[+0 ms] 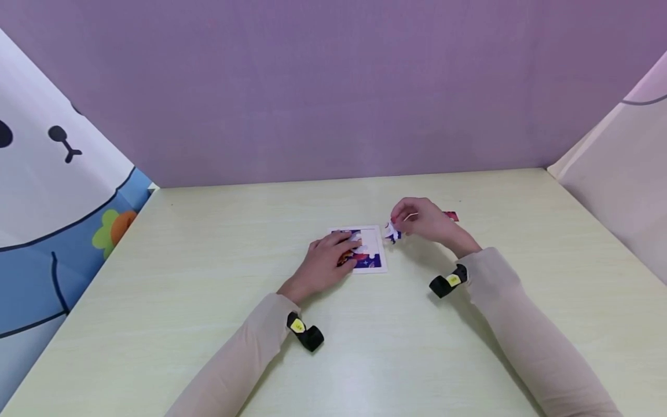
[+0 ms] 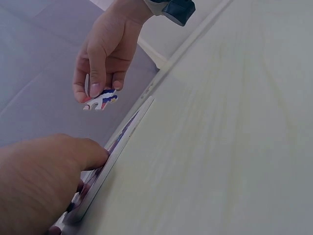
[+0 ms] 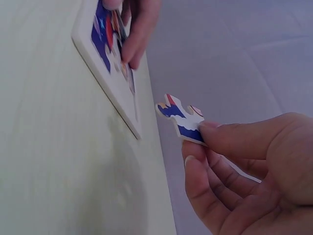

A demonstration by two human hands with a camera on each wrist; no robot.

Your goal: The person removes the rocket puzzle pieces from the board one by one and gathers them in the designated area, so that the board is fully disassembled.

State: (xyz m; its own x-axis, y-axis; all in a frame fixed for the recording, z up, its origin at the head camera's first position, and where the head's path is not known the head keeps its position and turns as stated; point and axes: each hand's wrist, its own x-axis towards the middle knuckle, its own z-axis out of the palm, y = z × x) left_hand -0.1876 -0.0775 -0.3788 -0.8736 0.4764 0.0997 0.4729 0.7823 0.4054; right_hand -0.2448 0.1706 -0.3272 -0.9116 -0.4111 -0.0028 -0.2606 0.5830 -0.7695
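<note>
A jigsaw puzzle in a white frame (image 1: 382, 263) lies flat on the table, partly filled with dark blue, red and white pieces; its upper right part shows bare white. My left hand (image 1: 329, 255) rests on the puzzle's left side with fingers spread, hiding part of the picture. Just right of the frame, my right hand (image 1: 421, 220) pinches a puzzle piece (image 3: 182, 120) between thumb and fingers, raised above the table. Blue, white and red colours mark this piece, and its knobs and notches show in the right wrist view.
Behind the right hand, a red piece (image 1: 451, 216) lies on the pale wooden table (image 1: 208, 260), partly hidden by the wrist. A purple panel (image 1: 333, 92) stands at the table's back edge. On the left hangs a cloth printed with a cartoon figure (image 1: 57, 191).
</note>
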